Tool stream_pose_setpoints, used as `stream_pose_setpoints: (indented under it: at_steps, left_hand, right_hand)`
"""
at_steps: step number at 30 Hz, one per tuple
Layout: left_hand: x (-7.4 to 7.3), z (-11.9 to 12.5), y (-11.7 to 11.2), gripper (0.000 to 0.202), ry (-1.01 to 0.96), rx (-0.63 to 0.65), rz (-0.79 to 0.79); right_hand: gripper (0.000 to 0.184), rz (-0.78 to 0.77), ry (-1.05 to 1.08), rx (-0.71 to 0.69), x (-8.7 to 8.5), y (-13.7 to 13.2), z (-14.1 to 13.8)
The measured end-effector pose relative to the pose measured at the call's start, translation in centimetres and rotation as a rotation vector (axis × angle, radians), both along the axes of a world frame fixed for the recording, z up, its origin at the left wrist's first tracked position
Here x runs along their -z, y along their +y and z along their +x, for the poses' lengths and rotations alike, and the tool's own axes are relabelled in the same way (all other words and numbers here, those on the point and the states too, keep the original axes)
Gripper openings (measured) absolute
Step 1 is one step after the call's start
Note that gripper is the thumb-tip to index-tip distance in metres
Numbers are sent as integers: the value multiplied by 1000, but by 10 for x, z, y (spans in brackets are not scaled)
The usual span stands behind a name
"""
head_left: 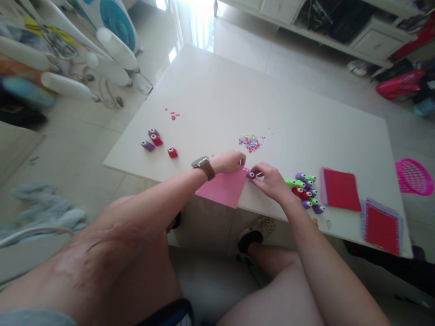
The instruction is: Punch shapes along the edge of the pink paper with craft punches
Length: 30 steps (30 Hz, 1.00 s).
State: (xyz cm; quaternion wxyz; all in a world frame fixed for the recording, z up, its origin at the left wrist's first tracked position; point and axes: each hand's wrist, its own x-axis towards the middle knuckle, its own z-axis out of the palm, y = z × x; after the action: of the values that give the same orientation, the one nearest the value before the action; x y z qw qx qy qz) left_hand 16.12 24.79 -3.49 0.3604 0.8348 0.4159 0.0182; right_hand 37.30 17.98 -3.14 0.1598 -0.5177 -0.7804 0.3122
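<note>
A pink sheet of paper [222, 188] lies at the table's near edge and hangs a little over it. My left hand [231, 161], with a watch on the wrist, rests across its upper edge, fingers curled in at the top right corner. A row of small cut-outs shows by that corner. In my right hand [270, 179] a purple paper punch [251, 175] is pinched, set against the paper's right edge. Beyond the hands sits a pile of tiny punched paper pieces [250, 142] in red, lilac and yellow.
Several purple, green and red punches [304, 192] cluster right of my right hand. Farther right lie a stack of coloured paper [341, 189] and sheets with punched edges [382, 226]. More punches [154, 138] and red scraps [173, 115] are on the left. A pink basket [413, 176] stands beyond the table.
</note>
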Motion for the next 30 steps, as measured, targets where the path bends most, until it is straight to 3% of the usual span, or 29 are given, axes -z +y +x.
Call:
stream_pose_setpoints:
  at_steps: [10, 16, 20, 26, 30]
  left_hand:
    - [2, 2, -3, 21, -6, 8, -14]
    - [6, 4, -6, 24, -35, -20, 122]
    - [8, 3, -9, 16, 4, 7, 78]
    - [12, 6, -14, 14, 33, 54, 67]
    - [13, 7, -16, 15, 14, 59, 67]
  right_hand:
    - [7, -11, -16, -23, 3, -1, -2]
    - [7, -46, -21, -24, 5, -2, -4]
    - [6, -54, -17, -14, 4, -2, -4]
    - [24, -273, 51, 169, -2, 0, 2]
    - [28, -396, 118, 200, -3, 1, 3]
